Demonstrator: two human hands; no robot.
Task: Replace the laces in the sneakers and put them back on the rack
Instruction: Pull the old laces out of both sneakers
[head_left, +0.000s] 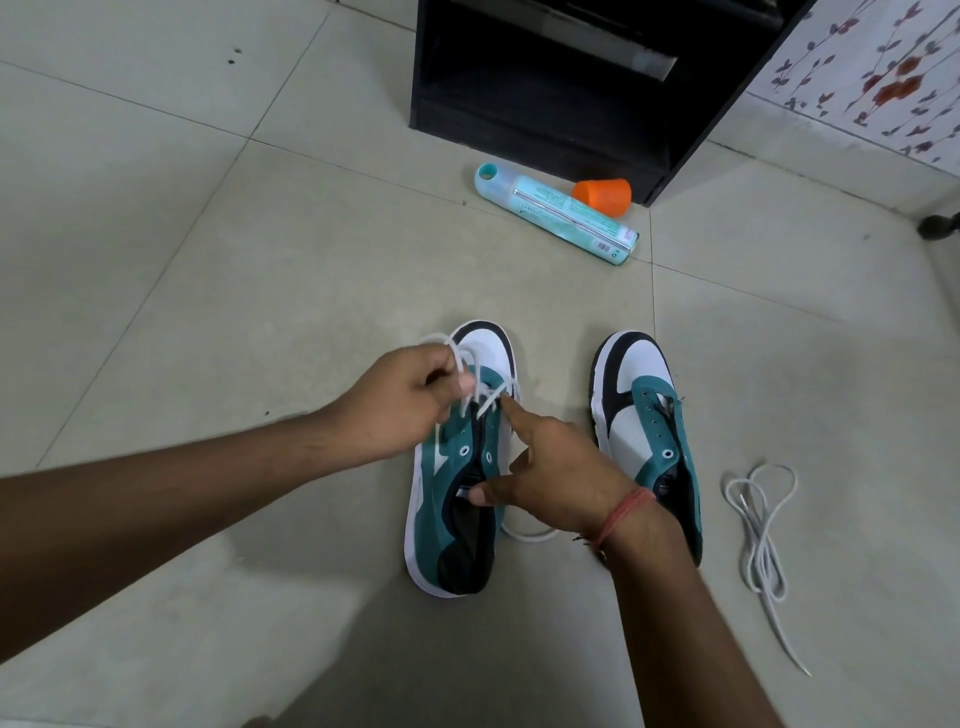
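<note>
Low in the frame, both forearms reached up toward the left sneaker (457, 467), which lay on the tiled floor (208, 249) with its long axis running up the frame, toe at the far end. The right hand (550, 467) rested spread on its collar, forefinger pointing at the lower eyelets, gripping nothing. Just left of that fingertip the left hand (400, 405) was pinched closed on the white lace (483, 395), blurred, drawn up and to the left of the eyelet row. To the right stood the second sneaker (644, 431), unlaced, and beyond it a spare lace (761, 535) coiled loose. Farther up lay a spray can (556, 213) and an orange cap (605, 195), then the black rack (545, 104) at upper centre.
</note>
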